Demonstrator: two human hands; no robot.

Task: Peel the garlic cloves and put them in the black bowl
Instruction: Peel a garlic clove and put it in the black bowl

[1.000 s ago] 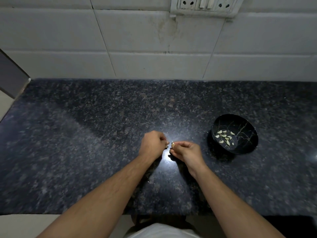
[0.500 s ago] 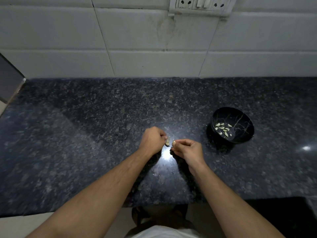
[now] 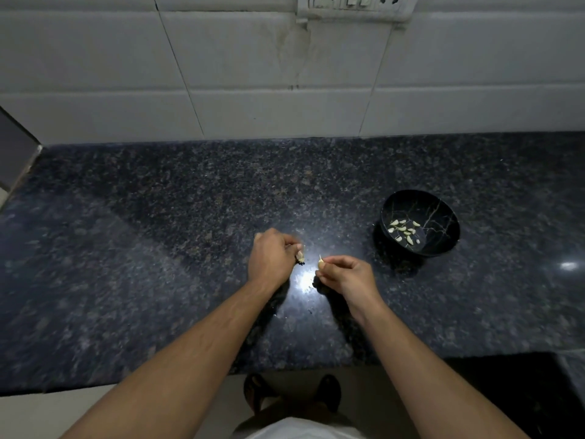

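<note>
Mid-task: approx a dozen peeled cloves [image 3: 402,231] in black bowl [image 3: 443,217], R side of counter [image 3: 158,248]. Right hand [image 3: 346,275] pinches a garlic clove [image 3: 321,264]; left hand [image 3: 273,258] grips garlic remnant w/ skin [image 3: 300,256]. Clove not yet bowled.

A home kitchen, dark speckled stone counter [image 3: 158,248], white wall tiles [image 3: 253,74] behind it, plug sockets [image 3: 353,4] up top

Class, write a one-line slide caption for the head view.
Right hand pinches a garlic clove beside the black bowl; left hand holds skin.
</note>
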